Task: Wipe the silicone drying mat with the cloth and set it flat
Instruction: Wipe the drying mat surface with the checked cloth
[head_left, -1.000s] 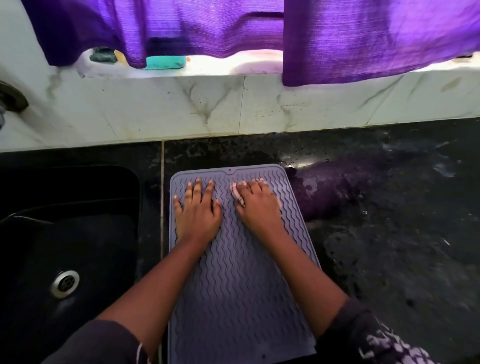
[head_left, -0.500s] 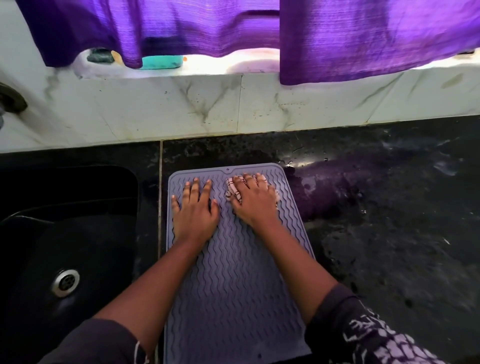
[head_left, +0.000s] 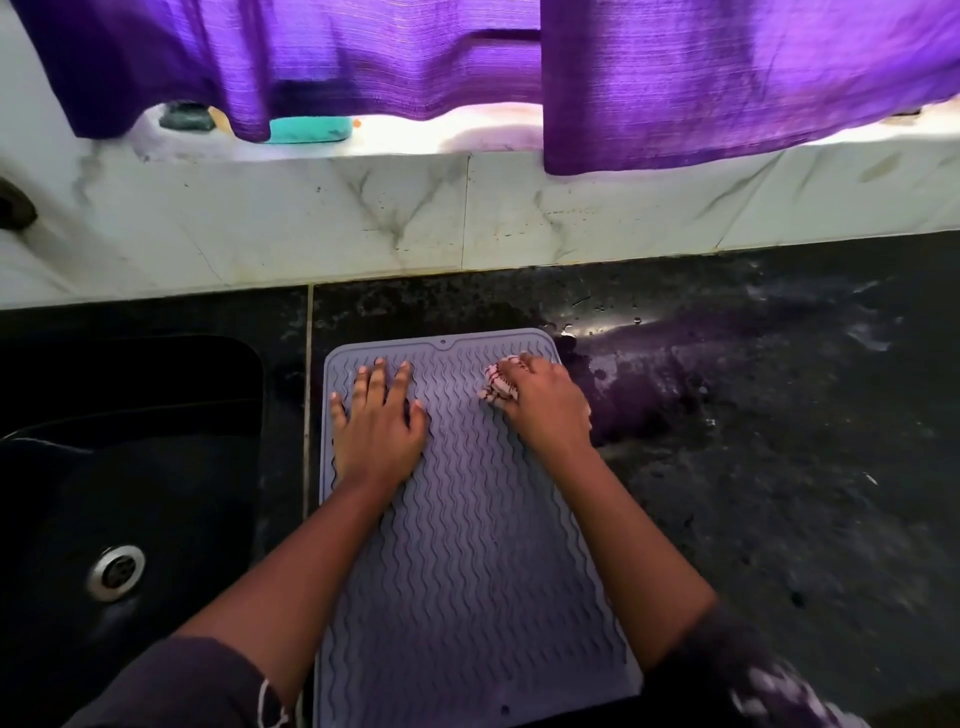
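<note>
Occupying the right and lower-right of the frame, the dark stone counter (head_left: 779, 467) carries wet patches and scattered droplets near its centre. Across the top hangs a purple curtain (head_left: 675, 78), its hem over a pale marble-tiled ledge (head_left: 311, 223) that spans the frame's width. A black sink (head_left: 130, 493) fills the lower left, with a metal drain (head_left: 115, 571) in its basin.

At centre, the grey silicone drying mat (head_left: 467, 571) lies flat on the counter just right of the sink, its wavy ribs running from the far edge toward the bottom of the frame.

The left hand (head_left: 376, 426) rests palm-down on the mat's upper-left portion, fingers spread and extended, holding nothing. The right hand (head_left: 545, 405) sits at the mat's upper-right corner, fingers curled over a bunched pink-and-white patterned cloth (head_left: 498, 387), pressing it against the mat surface; the cloth protrudes to the left of the fingers.

On the ledge at upper left sit a teal object (head_left: 311, 130) and a dark green object (head_left: 187, 119), both partly hidden by the curtain.
</note>
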